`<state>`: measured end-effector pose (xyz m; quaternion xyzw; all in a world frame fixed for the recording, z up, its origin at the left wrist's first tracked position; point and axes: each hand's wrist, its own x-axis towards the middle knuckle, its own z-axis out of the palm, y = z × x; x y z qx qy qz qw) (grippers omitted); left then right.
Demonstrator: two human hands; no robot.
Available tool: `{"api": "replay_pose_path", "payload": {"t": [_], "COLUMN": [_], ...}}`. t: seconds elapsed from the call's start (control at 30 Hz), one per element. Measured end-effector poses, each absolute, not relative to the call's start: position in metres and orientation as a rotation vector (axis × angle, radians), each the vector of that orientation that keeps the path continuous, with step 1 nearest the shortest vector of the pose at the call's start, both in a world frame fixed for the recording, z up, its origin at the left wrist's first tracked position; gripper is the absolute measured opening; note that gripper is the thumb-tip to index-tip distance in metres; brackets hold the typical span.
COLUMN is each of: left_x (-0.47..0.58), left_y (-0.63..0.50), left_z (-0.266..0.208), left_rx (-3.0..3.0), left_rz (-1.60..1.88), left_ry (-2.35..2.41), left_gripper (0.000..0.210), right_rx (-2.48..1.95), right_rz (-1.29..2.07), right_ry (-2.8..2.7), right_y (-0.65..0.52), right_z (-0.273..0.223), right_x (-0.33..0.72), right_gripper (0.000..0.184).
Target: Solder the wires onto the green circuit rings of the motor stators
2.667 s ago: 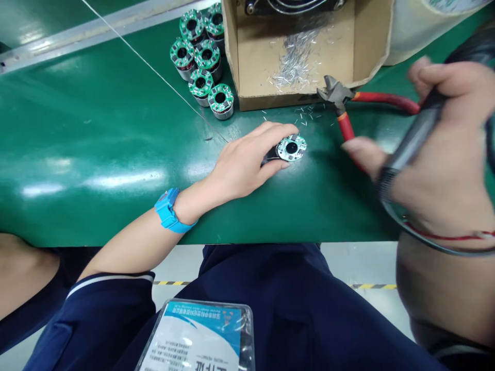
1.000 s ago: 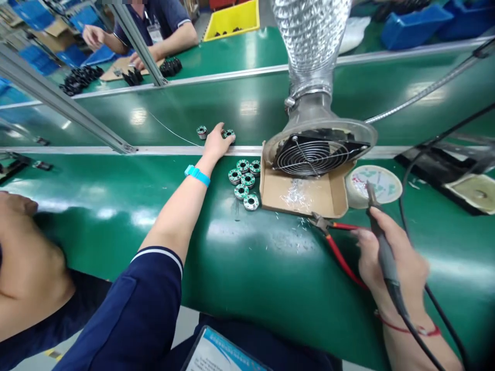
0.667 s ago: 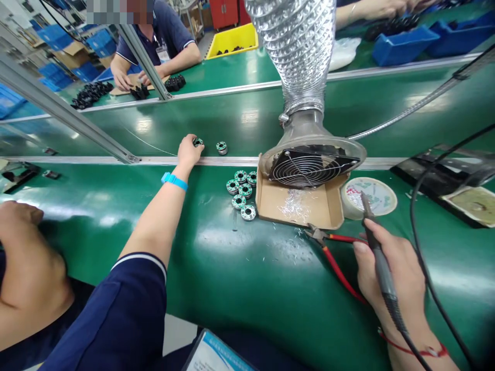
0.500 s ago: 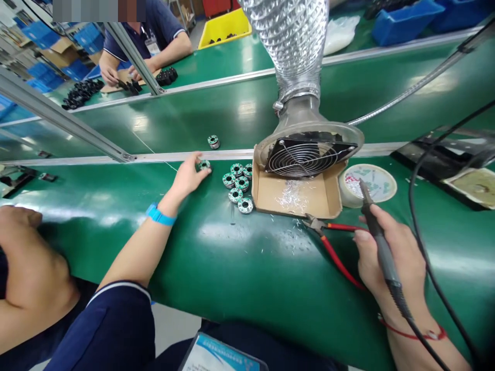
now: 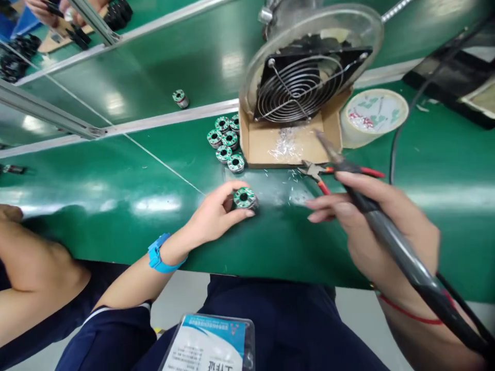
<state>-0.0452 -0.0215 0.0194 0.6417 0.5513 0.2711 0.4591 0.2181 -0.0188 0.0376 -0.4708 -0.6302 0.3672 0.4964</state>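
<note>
My left hand is closed round the sides of a small motor stator, thumb and fingers on its rim. The stator has a green ring-shaped circuit board on top with a dark centre hole. In my right hand is a soldering iron, its tip pointing up and left over the front of a cardboard box. Red-handled cutting pliers lie just beyond my right fingers, partly hidden by the iron. Several more stators stand grouped left of the box.
A fume hood with a fan grille hangs over the box, which holds wire clippings. Right of it lies a thick tape roll. One stator sits beyond the metal rail. A neighbour's arm rests at the left.
My left hand has brought the stator from near the rail toward me, to the right. My right hand has moved up and left with the soldering iron. The view has tilted down.
</note>
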Motion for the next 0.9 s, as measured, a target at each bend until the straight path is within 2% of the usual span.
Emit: {"api": "replay_pose_path", "payload": {"t": [0.17, 0.47, 0.73, 0.9], "left_x": [0.000, 0.010, 0.010, 0.013], "left_y": [-0.018, -0.020, -0.021, -0.015], "left_z": [0.037, 0.045, 0.050, 0.043], "left_rx": [1.588, 1.804, 1.852, 1.863], "left_rz": [0.652, 0.658, 0.681, 0.659], "left_ry": [1.109, 0.973, 0.970, 1.019], "left_gripper": [0.039, 0.046, 0.047, 0.041], "right_rx": [-1.074, -1.135, -1.093, -1.022], "right_rz": [1.014, 1.278, 1.228, 1.083], "right_ry": [-1.712, -1.718, -1.799, -1.805], "right_y": [-0.011, -0.001, -0.003, -0.005], "right_z": [0.051, 0.059, 0.060, 0.042], "right_x": [0.215, 0.218, 0.218, 0.219], "right_gripper": [0.049, 0.046, 0.039, 0.043]}}
